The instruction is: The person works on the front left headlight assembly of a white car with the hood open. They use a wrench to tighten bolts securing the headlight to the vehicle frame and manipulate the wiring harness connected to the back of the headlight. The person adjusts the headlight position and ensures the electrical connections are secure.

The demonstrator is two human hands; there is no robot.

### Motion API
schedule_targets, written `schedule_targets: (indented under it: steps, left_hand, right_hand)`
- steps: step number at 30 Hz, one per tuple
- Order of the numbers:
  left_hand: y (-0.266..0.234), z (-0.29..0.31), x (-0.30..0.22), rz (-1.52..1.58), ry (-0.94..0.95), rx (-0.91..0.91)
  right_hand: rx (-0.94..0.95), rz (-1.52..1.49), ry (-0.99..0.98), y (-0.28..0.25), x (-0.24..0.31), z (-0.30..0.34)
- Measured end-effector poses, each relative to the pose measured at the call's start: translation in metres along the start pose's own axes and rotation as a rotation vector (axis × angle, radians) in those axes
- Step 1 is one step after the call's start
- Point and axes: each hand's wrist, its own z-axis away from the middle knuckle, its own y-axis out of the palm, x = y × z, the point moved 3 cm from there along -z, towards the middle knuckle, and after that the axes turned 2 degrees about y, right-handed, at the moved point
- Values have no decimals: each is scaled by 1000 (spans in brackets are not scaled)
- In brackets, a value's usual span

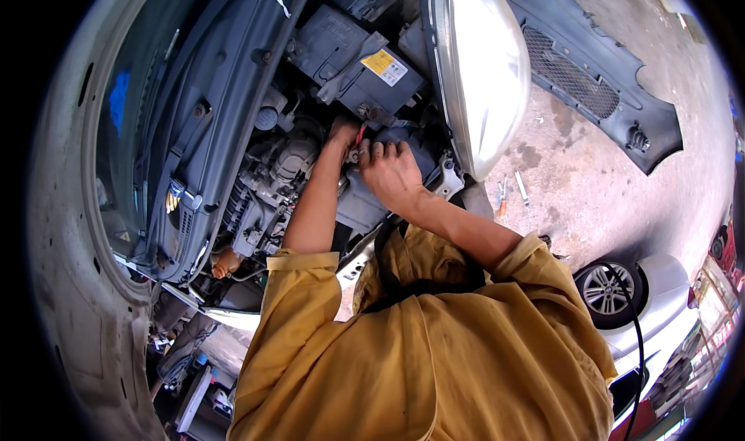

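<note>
Both my arms reach into a car's engine bay, beside the black battery (380, 92) with its yellow and white label. Low by the battery's near edge is my left hand (343, 131), its fingers mostly hidden among the parts. A narrow red thing (361, 135) shows between the two hands; its kind is unclear. My right hand (392, 175) is just to the right, with fingers curled down around a small metallic part (354, 155) that I cannot make out. Under the right wrist lies a dark plastic housing (361, 202).
Engine parts (287, 165) crowd the left side. A large clear headlight (485, 76) borders the bay on the right. On the concrete floor lie a dark bumper cover (656, 123), an orange-handled tool (503, 206) and a slim metal tool (521, 188). A silver car's wheel (609, 292) stands lower right.
</note>
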Motion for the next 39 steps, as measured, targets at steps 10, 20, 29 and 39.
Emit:
schedule_targets:
  steps: [10,20,29,39]
  left_hand:
    - [-5,-4,-1,-124,-78,95]
    - [5,-17,16,-202,205,58]
    - [7,-17,5,-419,268,155]
    - [5,-19,3,-363,228,228]
  right_hand:
    - [47,-38,11,3,2,-1]
    - [239,-111,60,-6,-1,-18]
    - [282,2,-51,-11,6,-23]
    - [180,-31,-32,-7,2,-16]
